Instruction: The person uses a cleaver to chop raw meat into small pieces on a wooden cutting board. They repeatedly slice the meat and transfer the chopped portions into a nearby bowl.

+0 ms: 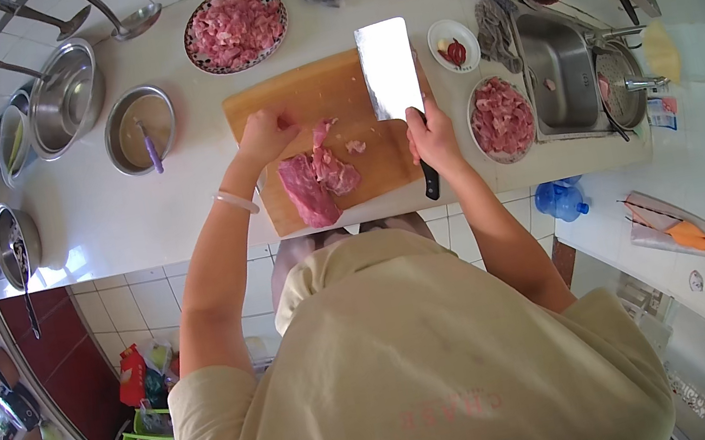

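My right hand [433,135] is closed around the black handle of a cleaver [390,72], whose broad bright blade points away from me above the board's right side. Loosely curled, my left hand [267,136] hovers at the left part of a wooden cutting board [328,83]; the inside of its fingers is hidden. Below it lies a thick piece of raw meat [309,192], with a thinner, ragged strip of meat [335,170] touching its right side. A small meat scrap [355,147] sits a little farther right.
Beyond the board stands a patterned plate [192,54] heaped with cut meat. Right of it are a bowl of meat pieces [501,119], a small dish [466,30] with dried chillies, and a steel sink [556,71]. A metal bowl [118,152] of cloudy liquid holds a purple-handled utensil [152,153].
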Action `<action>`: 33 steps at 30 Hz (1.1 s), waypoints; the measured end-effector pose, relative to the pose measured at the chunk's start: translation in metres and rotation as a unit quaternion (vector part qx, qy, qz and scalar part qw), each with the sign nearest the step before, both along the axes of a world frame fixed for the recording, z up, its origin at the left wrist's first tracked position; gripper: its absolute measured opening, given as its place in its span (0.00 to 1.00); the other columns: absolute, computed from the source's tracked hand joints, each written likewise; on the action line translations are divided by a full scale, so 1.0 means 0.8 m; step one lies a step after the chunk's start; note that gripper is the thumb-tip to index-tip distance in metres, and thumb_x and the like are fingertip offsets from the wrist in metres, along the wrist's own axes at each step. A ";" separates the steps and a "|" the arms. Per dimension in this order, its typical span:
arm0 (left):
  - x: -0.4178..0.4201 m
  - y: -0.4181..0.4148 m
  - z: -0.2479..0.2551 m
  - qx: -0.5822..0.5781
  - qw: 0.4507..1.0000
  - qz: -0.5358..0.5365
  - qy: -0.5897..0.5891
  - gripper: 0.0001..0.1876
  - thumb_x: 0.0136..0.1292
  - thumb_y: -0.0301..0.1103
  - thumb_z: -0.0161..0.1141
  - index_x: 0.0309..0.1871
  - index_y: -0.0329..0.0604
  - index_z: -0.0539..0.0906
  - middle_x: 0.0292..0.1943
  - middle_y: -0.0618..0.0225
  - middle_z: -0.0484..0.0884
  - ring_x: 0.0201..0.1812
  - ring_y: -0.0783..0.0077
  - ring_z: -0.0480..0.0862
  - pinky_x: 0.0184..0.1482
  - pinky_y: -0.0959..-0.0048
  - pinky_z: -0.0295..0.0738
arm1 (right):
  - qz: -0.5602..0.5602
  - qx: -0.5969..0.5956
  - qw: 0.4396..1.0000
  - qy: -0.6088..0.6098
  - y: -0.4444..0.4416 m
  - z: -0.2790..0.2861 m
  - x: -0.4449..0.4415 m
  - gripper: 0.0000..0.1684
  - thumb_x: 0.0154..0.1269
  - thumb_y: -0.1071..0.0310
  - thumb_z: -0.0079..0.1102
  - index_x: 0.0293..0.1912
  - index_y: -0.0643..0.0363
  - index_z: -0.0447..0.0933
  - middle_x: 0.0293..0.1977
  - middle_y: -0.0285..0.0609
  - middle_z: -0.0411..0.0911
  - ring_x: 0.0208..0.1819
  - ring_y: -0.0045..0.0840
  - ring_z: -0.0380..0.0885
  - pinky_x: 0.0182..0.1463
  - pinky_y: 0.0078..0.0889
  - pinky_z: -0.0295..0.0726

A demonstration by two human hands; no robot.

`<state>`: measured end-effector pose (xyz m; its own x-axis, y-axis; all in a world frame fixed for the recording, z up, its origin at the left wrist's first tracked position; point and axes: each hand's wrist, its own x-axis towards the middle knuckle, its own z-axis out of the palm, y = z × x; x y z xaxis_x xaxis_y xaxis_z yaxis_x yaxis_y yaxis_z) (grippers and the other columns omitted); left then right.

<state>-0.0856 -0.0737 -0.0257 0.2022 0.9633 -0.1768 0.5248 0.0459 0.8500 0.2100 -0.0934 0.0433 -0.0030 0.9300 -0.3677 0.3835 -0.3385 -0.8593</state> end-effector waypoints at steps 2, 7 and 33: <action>0.013 -0.004 0.003 -0.019 0.996 -0.043 0.075 0.14 0.52 0.41 0.67 0.36 0.41 0.85 0.29 0.61 0.86 0.32 0.62 0.86 0.36 0.66 0.80 | 0.010 -0.004 1.000 -0.024 -0.003 -0.001 0.000 0.16 0.71 0.60 0.49 0.34 0.64 0.65 0.13 0.39 0.70 0.11 0.23 0.72 0.16 0.31 0.71; 0.082 -0.013 0.025 -0.046 0.949 -0.059 0.305 0.12 0.60 0.42 0.64 0.37 0.44 0.86 0.31 0.60 0.85 0.34 0.65 0.86 0.37 0.67 0.79 | 0.024 -0.021 0.997 -0.076 -0.001 -0.011 0.000 0.17 0.71 0.58 0.48 0.34 0.64 0.65 0.13 0.39 0.71 0.12 0.25 0.73 0.18 0.32 0.72; 0.017 -0.004 -0.010 0.063 0.943 0.192 0.265 0.14 0.61 0.38 0.64 0.47 0.42 0.82 0.44 0.55 0.83 0.47 0.52 0.82 0.50 0.59 0.76 | 0.108 0.040 0.993 -0.041 0.001 -0.024 -0.039 0.17 0.71 0.61 0.52 0.33 0.65 0.64 0.17 0.51 0.72 0.11 0.36 0.73 0.17 0.39 0.70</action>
